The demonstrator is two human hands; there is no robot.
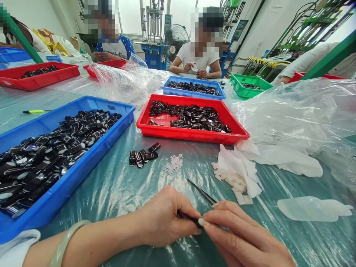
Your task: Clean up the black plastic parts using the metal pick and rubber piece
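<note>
My left hand [167, 218] is closed around a small black glossy part [190, 218], mostly hidden by the fingers. My right hand [236, 233] meets it there, its thumb and forefinger pinched at the part's end, where a small white spot shows. Dark pointed tweezers [202, 191] stick out from under the right fingers, tip toward the far left. Beyond my hands lie several loose black parts [141, 155] in a little cluster. Beside them are pale pinkish scraps [174, 163].
A blue tray [111, 148] of black parts stands at left, a red tray [194, 138] ahead. Crumpled white cloth [239, 170], clear plastic sheeting [300, 111] and a translucent flat piece [308, 208] lie at right. Across the table, people sit by more trays.
</note>
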